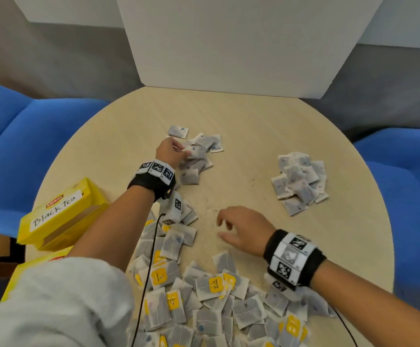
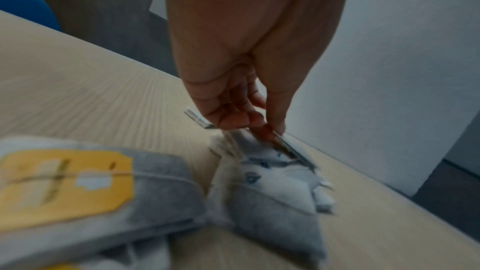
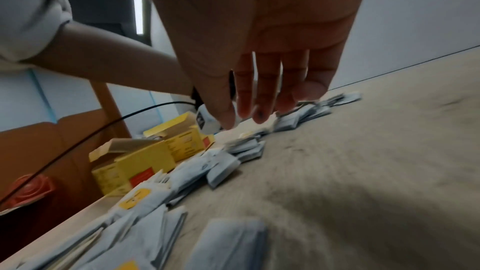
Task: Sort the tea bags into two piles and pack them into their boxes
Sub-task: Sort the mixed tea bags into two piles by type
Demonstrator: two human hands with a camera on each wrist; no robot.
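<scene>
A loose heap of tea bags (image 1: pixel 204 304) covers the round wooden table (image 1: pixel 254 116) at 6 o'clock. The right hand (image 1: pixel 241 229) hovers empty, fingers relaxed. Yellow boxes (image 1: pixel 61 216) sit at 9. At 12 the left hand (image 1: pixel 169 151) pinches a bag over a small pile (image 1: pixel 196 156); another pile (image 1: pixel 300 181) lies at 2. Beyond stand white panels (image 1: pixel 229 41), blue chairs (image 1: pixel 16 136).

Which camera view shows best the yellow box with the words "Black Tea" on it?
The head view: the Black Tea box lies uncovered, label readable. The right wrist view shows yellow boxes small and blurred; the left wrist view shows none.

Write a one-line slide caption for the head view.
Left hand drops a tea bag on the far pile; right hand hovers open.
</scene>
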